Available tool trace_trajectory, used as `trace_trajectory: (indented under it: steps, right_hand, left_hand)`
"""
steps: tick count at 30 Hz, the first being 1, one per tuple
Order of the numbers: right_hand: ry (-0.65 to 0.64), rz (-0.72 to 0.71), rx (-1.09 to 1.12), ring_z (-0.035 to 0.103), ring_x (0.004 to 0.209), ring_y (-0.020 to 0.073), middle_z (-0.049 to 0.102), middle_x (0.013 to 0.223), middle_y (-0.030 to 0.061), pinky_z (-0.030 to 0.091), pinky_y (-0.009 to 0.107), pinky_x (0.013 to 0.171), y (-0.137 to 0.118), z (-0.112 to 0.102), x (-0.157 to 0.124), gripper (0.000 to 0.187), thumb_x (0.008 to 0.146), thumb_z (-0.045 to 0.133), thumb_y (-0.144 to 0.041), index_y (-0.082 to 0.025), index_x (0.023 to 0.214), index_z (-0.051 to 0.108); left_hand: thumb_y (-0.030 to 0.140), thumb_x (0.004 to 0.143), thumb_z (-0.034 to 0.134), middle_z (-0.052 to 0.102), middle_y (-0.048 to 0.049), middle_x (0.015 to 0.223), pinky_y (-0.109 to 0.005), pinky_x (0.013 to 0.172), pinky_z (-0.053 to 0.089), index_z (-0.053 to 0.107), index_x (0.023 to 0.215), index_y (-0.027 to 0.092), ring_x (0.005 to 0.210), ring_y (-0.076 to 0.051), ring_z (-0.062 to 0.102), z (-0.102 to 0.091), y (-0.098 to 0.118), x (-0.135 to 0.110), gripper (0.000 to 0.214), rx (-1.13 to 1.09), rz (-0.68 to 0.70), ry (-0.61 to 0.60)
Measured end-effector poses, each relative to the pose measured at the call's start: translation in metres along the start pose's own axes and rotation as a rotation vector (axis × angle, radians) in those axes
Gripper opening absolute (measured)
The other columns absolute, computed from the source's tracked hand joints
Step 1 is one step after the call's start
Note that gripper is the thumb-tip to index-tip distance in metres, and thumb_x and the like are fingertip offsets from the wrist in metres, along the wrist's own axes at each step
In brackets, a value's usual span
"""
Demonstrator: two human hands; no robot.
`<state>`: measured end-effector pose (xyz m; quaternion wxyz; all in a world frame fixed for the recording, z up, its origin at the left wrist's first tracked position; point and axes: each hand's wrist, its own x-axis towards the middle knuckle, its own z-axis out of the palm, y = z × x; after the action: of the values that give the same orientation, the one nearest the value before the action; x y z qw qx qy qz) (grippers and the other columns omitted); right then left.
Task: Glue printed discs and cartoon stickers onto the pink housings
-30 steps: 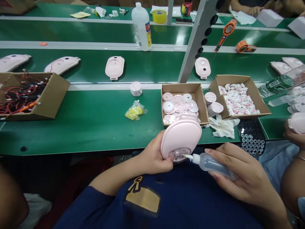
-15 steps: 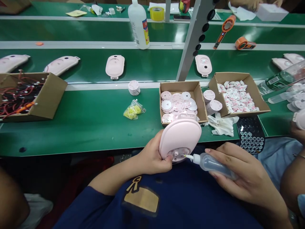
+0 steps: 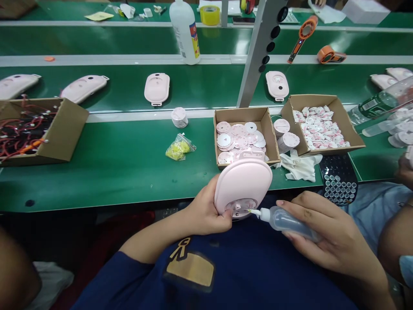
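Pink casing point(image 3: 243, 181), left hand point(image 3: 211, 212) clasping it | squeeze bottle point(image 3: 282, 219), right hand point(image 3: 325, 230) wrapped round | bench edge point(image 3: 129, 202) behind casing, room leftward | nozzle point(image 3: 255, 212) contact unclear

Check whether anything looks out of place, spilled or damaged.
The black sheet of round pieces overhangs the front edge of the bench, so it looks misplaced. A crumpled white glove lies loose beside it. No spill or damage stands out.

Passage, from here: green tabletop point(image 3: 119, 172) between brown wire-filled cardboard box point(image 3: 66, 133) and clear yellow-filled bag point(image 3: 180, 148). Obstacles: oval pink plastic casing point(image 3: 243, 181) before cardboard disc box point(image 3: 273, 134); slanted grey metal post point(image 3: 256, 51) behind.
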<state>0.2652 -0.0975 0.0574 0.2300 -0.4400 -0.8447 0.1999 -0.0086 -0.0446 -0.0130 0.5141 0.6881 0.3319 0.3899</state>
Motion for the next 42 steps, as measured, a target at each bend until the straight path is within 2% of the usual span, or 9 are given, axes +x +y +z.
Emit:
trace_trajectory:
  steps: [8, 13, 19, 23, 27, 33, 36, 38, 42]
  right_hand:
    - [-0.010, -0.002, 0.044, 0.062, 0.079, 0.0203, 0.065, 0.093, 0.0090, 0.055, 0.033, 0.068, 0.000, 0.002, -0.002, 0.048, 0.085, 0.064, -0.018, -0.019, 0.133, 0.057]
    - [0.008, 0.049, 0.170, 0.063, 0.076, 0.0183, 0.068, 0.092, 0.0066, 0.054, 0.029, 0.066, 0.004, 0.005, 0.002, 0.041, 0.084, 0.066, -0.023, -0.022, 0.126, 0.063]
    - [0.267, 0.370, 0.740, 0.066, 0.073, 0.0205, 0.073, 0.087, 0.0065, 0.052, 0.028, 0.059, 0.031, 0.032, 0.003, 0.035, 0.084, 0.067, -0.051, -0.022, 0.101, 0.075]
    - [0.288, 0.510, 1.150, 0.051, 0.045, 0.0123, 0.065, 0.061, 0.0039, 0.038, 0.022, 0.040, 0.039, 0.043, 0.009, 0.047, 0.073, 0.073, -0.057, -0.015, 0.093, 0.075]
    - [0.303, 0.521, 1.286, 0.043, 0.040, 0.0098, 0.059, 0.053, 0.0020, 0.032, 0.021, 0.037, 0.035, 0.043, 0.016, 0.048, 0.070, 0.074, -0.058, -0.013, 0.086, 0.073]
    - [0.327, 0.490, 1.274, 0.050, 0.047, 0.0114, 0.064, 0.061, 0.0031, 0.040, 0.024, 0.045, 0.043, 0.046, 0.010, 0.045, 0.074, 0.072, -0.059, -0.016, 0.089, 0.074]
    - [0.434, 0.498, 0.988, 0.066, 0.078, 0.0197, 0.072, 0.094, 0.0069, 0.054, 0.033, 0.072, 0.058, 0.054, 0.004, 0.047, 0.076, 0.073, -0.054, -0.022, 0.110, 0.068]
    - [0.491, 0.532, 0.733, 0.064, 0.104, 0.0241, 0.068, 0.116, 0.0078, 0.050, 0.041, 0.094, 0.072, 0.063, 0.002, 0.047, 0.078, 0.072, -0.047, -0.025, 0.118, 0.062]
    - [0.557, 0.601, 0.489, 0.059, 0.114, 0.0293, 0.066, 0.117, 0.0098, 0.041, 0.051, 0.105, 0.099, 0.085, 0.006, 0.039, 0.074, 0.072, -0.034, -0.023, 0.111, 0.063]
  left_hand:
    - [0.010, 0.070, 0.062, 0.062, -0.0141, 0.128, -0.041, 0.097, 0.052, 0.040, 0.146, 0.018, 0.113, -0.032, 0.063, 0.001, 0.003, 0.000, 0.080, -0.030, 0.022, 0.001]
    - [0.013, 0.067, 0.066, 0.062, -0.0144, 0.130, -0.044, 0.099, 0.050, 0.043, 0.143, 0.016, 0.116, -0.034, 0.061, 0.002, 0.001, 0.001, 0.080, -0.113, -0.130, 0.038]
    - [0.021, 0.061, 0.072, 0.066, -0.0173, 0.123, -0.048, 0.099, 0.050, 0.051, 0.129, 0.012, 0.113, -0.036, 0.063, 0.001, 0.001, 0.005, 0.073, -0.198, -0.346, 0.142]
    - [0.025, 0.058, 0.074, 0.068, -0.0194, 0.117, -0.049, 0.094, 0.053, 0.049, 0.124, 0.012, 0.107, -0.037, 0.066, 0.000, 0.003, 0.006, 0.072, -0.204, -0.414, 0.163]
    - [0.028, 0.056, 0.073, 0.066, -0.0228, 0.119, -0.049, 0.094, 0.053, 0.045, 0.126, 0.009, 0.109, -0.038, 0.065, 0.000, 0.005, 0.008, 0.077, -0.181, -0.464, 0.162]
    - [0.030, 0.053, 0.075, 0.067, -0.0228, 0.117, -0.048, 0.097, 0.051, 0.050, 0.121, 0.008, 0.108, -0.037, 0.065, -0.001, 0.006, 0.012, 0.076, -0.154, -0.498, 0.193]
    - [0.032, 0.055, 0.078, 0.070, -0.0188, 0.113, -0.045, 0.093, 0.053, 0.053, 0.117, 0.011, 0.103, -0.035, 0.067, -0.003, 0.001, 0.008, 0.070, -0.172, -0.486, 0.291]
    - [0.037, 0.059, 0.079, 0.071, -0.0162, 0.111, -0.043, 0.091, 0.054, 0.054, 0.116, 0.013, 0.100, -0.033, 0.068, -0.008, -0.005, 0.004, 0.067, -0.180, -0.469, 0.400]
    - [0.045, 0.054, 0.085, 0.072, -0.0133, 0.109, -0.040, 0.089, 0.054, 0.058, 0.112, 0.016, 0.101, -0.033, 0.067, -0.024, -0.021, 0.002, 0.070, -0.139, -0.489, 0.529]
